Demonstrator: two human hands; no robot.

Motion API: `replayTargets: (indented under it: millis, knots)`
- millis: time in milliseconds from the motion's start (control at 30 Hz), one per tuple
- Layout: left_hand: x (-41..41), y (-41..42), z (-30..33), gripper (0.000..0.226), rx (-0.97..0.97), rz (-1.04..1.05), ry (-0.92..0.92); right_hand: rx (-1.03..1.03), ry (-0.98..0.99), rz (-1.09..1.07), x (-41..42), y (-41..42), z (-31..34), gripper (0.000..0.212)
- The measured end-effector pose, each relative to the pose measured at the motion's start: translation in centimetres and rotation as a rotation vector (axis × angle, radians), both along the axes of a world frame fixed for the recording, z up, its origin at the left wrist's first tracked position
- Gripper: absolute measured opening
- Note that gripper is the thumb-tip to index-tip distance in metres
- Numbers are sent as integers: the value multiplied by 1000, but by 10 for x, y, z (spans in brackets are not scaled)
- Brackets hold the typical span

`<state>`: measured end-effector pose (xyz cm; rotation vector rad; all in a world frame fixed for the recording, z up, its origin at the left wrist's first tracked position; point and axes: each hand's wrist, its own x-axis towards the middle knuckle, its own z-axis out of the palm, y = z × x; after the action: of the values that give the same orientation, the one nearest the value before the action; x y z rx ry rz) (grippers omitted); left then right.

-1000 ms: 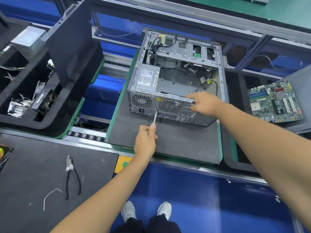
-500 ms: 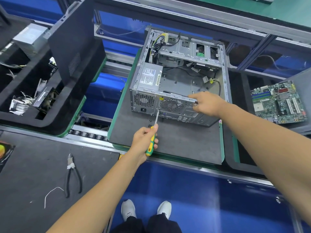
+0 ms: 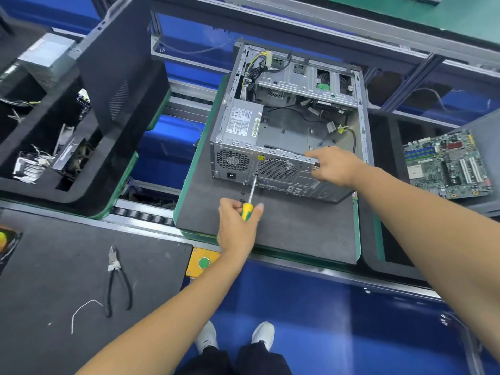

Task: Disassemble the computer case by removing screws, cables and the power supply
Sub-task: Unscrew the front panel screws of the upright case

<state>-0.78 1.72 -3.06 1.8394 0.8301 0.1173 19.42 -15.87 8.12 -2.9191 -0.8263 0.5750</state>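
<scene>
The screwdriver is gripped in the left hand, tip set at a rear-panel screw, while the computer case on the desk is gripped at its rim by the right hand. The side panel is already off; the power supply and cables are yet to be removed

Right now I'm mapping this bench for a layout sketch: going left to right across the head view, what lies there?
Parts tray → pliers → green button → left hand with the screwdriver → right hand on the computer case → motherboard.

A blue floor lies below a roller conveyor — grey aluminium framing runs behind, and a dark-matted worktop sits at left under even light.
</scene>
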Motion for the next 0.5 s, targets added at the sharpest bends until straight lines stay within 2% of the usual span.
replayTargets:
  millis: [100,233,367,400,500]
  knots:
    - [-4,6,-1,39,233,-3,-41,-6,4,4,1,0,0,62]
    - [-4,20,-9,34,143,-4,-94,-1,12,4,-1,1,1,62]
    - [0,21,-6,39,-245,-1,-137,-6,10,15,2,-1,-2,62]
    - [2,20,-4,41,-401,12,-116,-4,11,15,2,-1,-2,62]
    - [4,19,2,36,-1052,68,-71,3,7,25,2,0,-2,62]
